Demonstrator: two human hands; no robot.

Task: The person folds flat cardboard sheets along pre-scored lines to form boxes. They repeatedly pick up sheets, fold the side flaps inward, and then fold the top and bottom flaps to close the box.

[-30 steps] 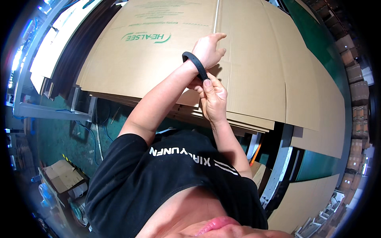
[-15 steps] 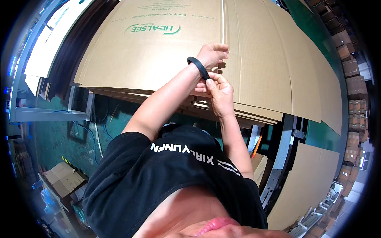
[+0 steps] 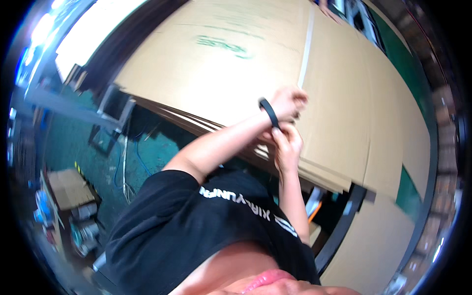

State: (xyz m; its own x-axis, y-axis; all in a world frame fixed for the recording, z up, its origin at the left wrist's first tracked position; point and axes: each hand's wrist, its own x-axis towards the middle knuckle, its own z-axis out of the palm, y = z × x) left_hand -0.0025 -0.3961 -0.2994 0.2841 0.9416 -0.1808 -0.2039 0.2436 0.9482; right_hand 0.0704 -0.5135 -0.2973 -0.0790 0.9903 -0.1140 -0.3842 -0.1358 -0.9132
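A black wristband (image 3: 269, 113) circles my left wrist. My left hand (image 3: 289, 104) is held above the flat cardboard sheets (image 3: 339, 123), its fingers loosely bent, somewhat apart and blurred, with nothing seen in them. Just below, my right hand (image 3: 286, 145) is closed, thumb and fingers pinching the band at the wrist's underside. The sheets lie in a stack; the top one carries green print and has a pale strip (image 3: 307, 46) running away from me.
At the far edge another person's hand (image 3: 330, 14) rests by the cardboard. Metal frame parts (image 3: 115, 108) stand left of the stack. A cardboard-topped bench (image 3: 71, 189) is at the lower left, with cables (image 3: 125, 167) on the green floor. More cardboard (image 3: 373, 236) lies to the right.
The view has shifted and turned, so my hands and the stack appear lower and farther right. Another person's hand has come into view at the far edge. My right hand stays on the wristband.
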